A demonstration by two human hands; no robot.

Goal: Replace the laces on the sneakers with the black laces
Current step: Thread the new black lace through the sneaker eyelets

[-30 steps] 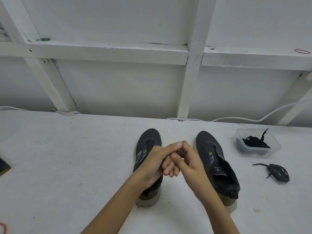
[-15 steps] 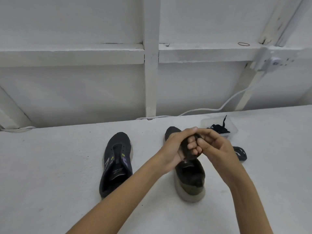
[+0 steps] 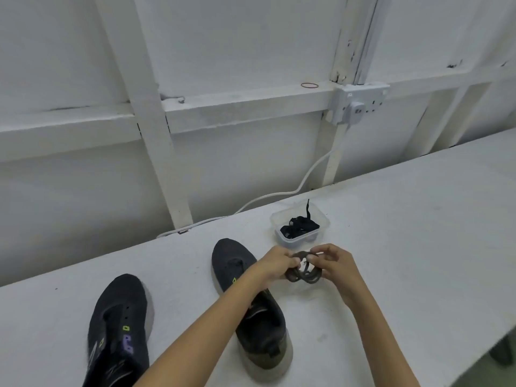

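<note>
Pinched between curled fingertips (image 3: 290,262) of the left hand (image 3: 275,263) and the right hand (image 3: 335,263): a dark coiled shoelace bundle (image 3: 305,275), close over the white table (image 3: 405,247), just right of the right dark knit sneaker (image 3: 231,261). A second ago clasped together and empty, with that bundle lying loose. Just beyond: clear plastic tub (image 3: 324,219) of tangled black laces (image 3: 300,226). Left dark knit sneaker (image 3: 117,322) well apart. Both seemingly laceless, so probably ready for uncoiling and threading.
</note>
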